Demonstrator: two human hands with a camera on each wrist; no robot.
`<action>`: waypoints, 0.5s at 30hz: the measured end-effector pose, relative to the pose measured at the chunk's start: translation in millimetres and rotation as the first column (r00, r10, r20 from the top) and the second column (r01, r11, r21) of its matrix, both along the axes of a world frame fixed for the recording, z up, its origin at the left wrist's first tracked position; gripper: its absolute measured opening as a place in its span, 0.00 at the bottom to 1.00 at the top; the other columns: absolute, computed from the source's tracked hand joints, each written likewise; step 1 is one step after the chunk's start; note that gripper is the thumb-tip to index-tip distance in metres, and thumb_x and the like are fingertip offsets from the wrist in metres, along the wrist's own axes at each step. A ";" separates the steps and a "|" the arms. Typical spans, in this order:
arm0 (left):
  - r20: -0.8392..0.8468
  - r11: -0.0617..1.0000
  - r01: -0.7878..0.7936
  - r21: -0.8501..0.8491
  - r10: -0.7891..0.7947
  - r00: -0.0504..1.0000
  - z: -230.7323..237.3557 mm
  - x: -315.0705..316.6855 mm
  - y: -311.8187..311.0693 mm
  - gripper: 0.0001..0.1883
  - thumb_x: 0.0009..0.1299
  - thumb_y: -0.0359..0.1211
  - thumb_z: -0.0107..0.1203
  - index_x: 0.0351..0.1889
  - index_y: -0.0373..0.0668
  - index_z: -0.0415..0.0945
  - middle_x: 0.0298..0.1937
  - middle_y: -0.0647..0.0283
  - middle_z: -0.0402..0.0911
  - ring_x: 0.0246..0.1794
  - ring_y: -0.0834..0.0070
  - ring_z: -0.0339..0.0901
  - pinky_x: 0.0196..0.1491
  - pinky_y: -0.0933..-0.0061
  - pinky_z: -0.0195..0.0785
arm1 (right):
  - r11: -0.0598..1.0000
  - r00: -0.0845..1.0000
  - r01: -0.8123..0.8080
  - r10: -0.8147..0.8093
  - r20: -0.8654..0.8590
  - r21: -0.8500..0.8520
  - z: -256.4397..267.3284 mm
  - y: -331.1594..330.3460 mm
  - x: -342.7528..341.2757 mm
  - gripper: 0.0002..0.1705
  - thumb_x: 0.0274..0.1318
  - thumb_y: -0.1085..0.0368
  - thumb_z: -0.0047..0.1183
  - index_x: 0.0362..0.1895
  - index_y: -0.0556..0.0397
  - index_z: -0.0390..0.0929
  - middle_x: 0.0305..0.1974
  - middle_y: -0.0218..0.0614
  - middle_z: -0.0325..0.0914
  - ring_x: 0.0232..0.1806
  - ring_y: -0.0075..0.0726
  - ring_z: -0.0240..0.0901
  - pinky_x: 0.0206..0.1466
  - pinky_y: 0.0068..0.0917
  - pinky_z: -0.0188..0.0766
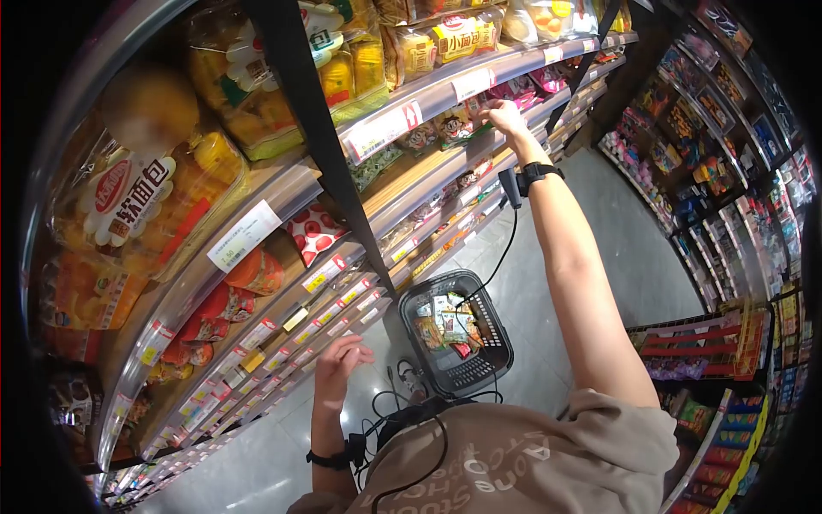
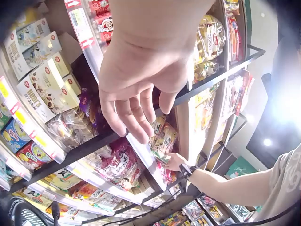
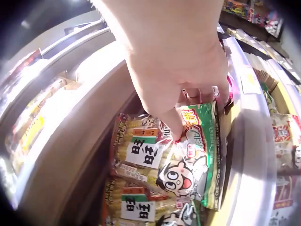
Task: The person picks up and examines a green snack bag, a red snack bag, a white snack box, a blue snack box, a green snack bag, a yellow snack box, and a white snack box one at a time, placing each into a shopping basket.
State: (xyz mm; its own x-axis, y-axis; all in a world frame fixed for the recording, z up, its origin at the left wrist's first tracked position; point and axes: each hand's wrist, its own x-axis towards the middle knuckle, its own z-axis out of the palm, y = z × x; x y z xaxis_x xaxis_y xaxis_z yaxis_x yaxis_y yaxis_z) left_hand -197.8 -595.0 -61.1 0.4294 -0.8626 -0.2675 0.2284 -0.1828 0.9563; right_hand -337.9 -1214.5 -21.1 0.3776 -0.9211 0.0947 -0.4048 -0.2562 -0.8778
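Observation:
On a middle shelf, my right hand (image 1: 509,122) pinches the edge of a clear-and-green snack bag (image 3: 181,176) printed with a cartoon face. In the right wrist view the thumb lies across the bag's front, while the other fingers are partly hidden behind it. A similar snack bag (image 3: 138,209) lies just beneath. My left hand (image 1: 341,364) hangs in front of the lower shelves with its fingers relaxed, holding nothing. Seen in the left wrist view, its loosely bent fingers (image 2: 128,115) overlap the dark shelf post.
A black shopping basket (image 1: 467,375) with several packets stands on the floor before me. Bagged bread (image 1: 458,38) fills the shelf above my right hand. A dark shelf post (image 1: 338,163) divides the bays. Across the aisle runs another stocked rack (image 1: 685,163). Cables hang by my body.

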 end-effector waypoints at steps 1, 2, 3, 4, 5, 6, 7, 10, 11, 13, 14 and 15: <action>0.011 1.000 -0.021 -0.012 0.021 1.000 -0.5 0.6 -1.3 0.16 0.78 0.34 0.51 0.57 0.32 0.74 0.41 0.53 0.84 0.42 0.68 0.84 0.52 0.69 0.75 | 0.999 0.999 -0.025 0.023 0.049 0.045 0.8 -4.9 0.0 0.13 0.52 0.67 0.64 0.42 0.57 0.86 0.37 0.33 0.85 0.42 0.28 0.78 0.52 0.27 0.71; 0.022 0.999 -0.040 -0.023 0.041 0.999 -0.3 0.4 -2.1 0.16 0.78 0.34 0.51 0.56 0.32 0.74 0.41 0.54 0.84 0.41 0.68 0.84 0.51 0.69 0.75 | 0.995 0.994 -0.050 0.042 0.098 0.089 0.2 -8.7 -1.1 0.11 0.53 0.68 0.63 0.41 0.57 0.85 0.36 0.32 0.84 0.42 0.28 0.78 0.51 0.27 0.70; 0.018 0.997 -0.068 -0.032 0.069 0.997 0.9 0.9 -2.2 0.15 0.78 0.34 0.51 0.55 0.31 0.74 0.40 0.54 0.84 0.40 0.69 0.83 0.50 0.69 0.75 | 0.993 0.990 -0.060 0.047 0.134 0.099 -1.6 -11.2 -3.4 0.11 0.54 0.67 0.63 0.42 0.57 0.84 0.37 0.32 0.84 0.41 0.28 0.78 0.51 0.27 0.71; 0.014 0.995 -0.095 -0.040 0.095 0.995 3.1 2.6 -2.0 0.15 0.78 0.34 0.50 0.54 0.31 0.74 0.39 0.54 0.84 0.39 0.69 0.83 0.49 0.70 0.75 | 0.992 0.984 -0.069 0.050 0.170 0.109 4.5 -5.9 -6.7 0.12 0.55 0.66 0.63 0.43 0.57 0.83 0.38 0.33 0.84 0.41 0.28 0.78 0.51 0.28 0.72; 0.012 0.992 -0.120 -0.051 0.120 0.993 5.4 4.0 -1.8 0.14 0.78 0.33 0.50 0.53 0.31 0.74 0.39 0.54 0.84 0.39 0.70 0.83 0.49 0.70 0.75 | 0.990 0.977 -0.078 0.053 0.208 0.116 15.6 4.7 -10.4 0.13 0.57 0.65 0.63 0.45 0.57 0.83 0.39 0.33 0.84 0.41 0.28 0.78 0.51 0.29 0.73; 0.014 0.989 -0.138 -0.051 0.139 0.990 7.7 5.0 -2.0 0.14 0.78 0.33 0.50 0.53 0.31 0.74 0.39 0.54 0.84 0.39 0.70 0.83 0.48 0.70 0.76 | 0.975 0.976 -0.075 0.028 0.215 0.211 24.2 18.5 -16.2 0.14 0.59 0.64 0.62 0.46 0.56 0.82 0.40 0.32 0.83 0.42 0.28 0.78 0.51 0.31 0.74; 0.015 0.987 -0.154 -0.050 0.155 0.988 9.6 5.3 -1.7 0.14 0.78 0.33 0.49 0.53 0.31 0.74 0.39 0.54 0.84 0.38 0.70 0.83 0.48 0.70 0.76 | 0.950 0.976 -0.070 0.001 0.220 0.306 34.2 43.4 -24.4 0.14 0.61 0.63 0.61 0.48 0.56 0.81 0.42 0.32 0.83 0.43 0.29 0.78 0.50 0.32 0.75; -0.009 0.982 -0.171 -0.083 0.171 0.985 12.2 2.3 0.1 0.13 0.78 0.32 0.49 0.52 0.32 0.76 0.39 0.54 0.83 0.38 0.69 0.83 0.48 0.70 0.76 | 0.892 0.964 -0.207 0.115 0.241 0.402 15.9 94.3 -64.2 0.19 0.68 0.57 0.56 0.55 0.57 0.78 0.47 0.33 0.83 0.49 0.33 0.80 0.54 0.44 0.78; -0.020 0.980 -0.168 -0.105 0.166 0.986 11.7 1.8 -1.5 0.12 0.78 0.31 0.49 0.52 0.32 0.76 0.38 0.55 0.83 0.38 0.69 0.82 0.48 0.69 0.76 | 0.819 0.876 -0.386 0.182 0.446 0.425 -20.4 97.3 -80.6 0.21 0.68 0.57 0.57 0.58 0.56 0.77 0.51 0.35 0.83 0.52 0.35 0.79 0.59 0.46 0.76; -0.052 0.985 -0.131 -0.114 0.126 0.991 1.9 0.0 -4.7 0.13 0.79 0.32 0.49 0.52 0.33 0.76 0.39 0.55 0.83 0.38 0.69 0.82 0.48 0.69 0.76 | 0.678 0.803 -0.462 0.046 0.594 0.571 -44.3 160.7 -123.0 0.23 0.64 0.57 0.60 0.59 0.51 0.76 0.53 0.35 0.82 0.53 0.35 0.79 0.58 0.44 0.77; -0.069 0.986 -0.116 -0.118 0.109 0.992 -2.8 -1.5 -6.6 0.13 0.79 0.32 0.48 0.53 0.33 0.76 0.39 0.55 0.83 0.38 0.69 0.83 0.47 0.69 0.76 | 0.606 0.763 -0.488 -0.053 0.644 0.628 -62.4 190.3 -142.6 0.24 0.62 0.57 0.62 0.60 0.49 0.76 0.54 0.35 0.81 0.53 0.35 0.79 0.58 0.43 0.77; -0.070 0.988 -0.097 -0.122 0.089 0.994 -4.2 -5.0 -8.9 0.13 0.80 0.33 0.48 0.53 0.33 0.76 0.39 0.55 0.83 0.38 0.70 0.83 0.47 0.70 0.76 | 0.576 0.767 -0.459 -0.127 0.629 0.676 -78.2 219.0 -162.2 0.26 0.60 0.57 0.64 0.61 0.47 0.75 0.55 0.35 0.81 0.54 0.35 0.79 0.57 0.42 0.78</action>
State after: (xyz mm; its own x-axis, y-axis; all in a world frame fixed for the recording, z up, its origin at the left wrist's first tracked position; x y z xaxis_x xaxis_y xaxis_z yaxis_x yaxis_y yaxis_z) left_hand -202.8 -603.8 -65.3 0.4946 -0.8482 -0.1896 0.3004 -0.0378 0.9531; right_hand -500.0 -995.4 -99.3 0.6701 -0.6552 -0.3488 0.2011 0.6126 -0.7643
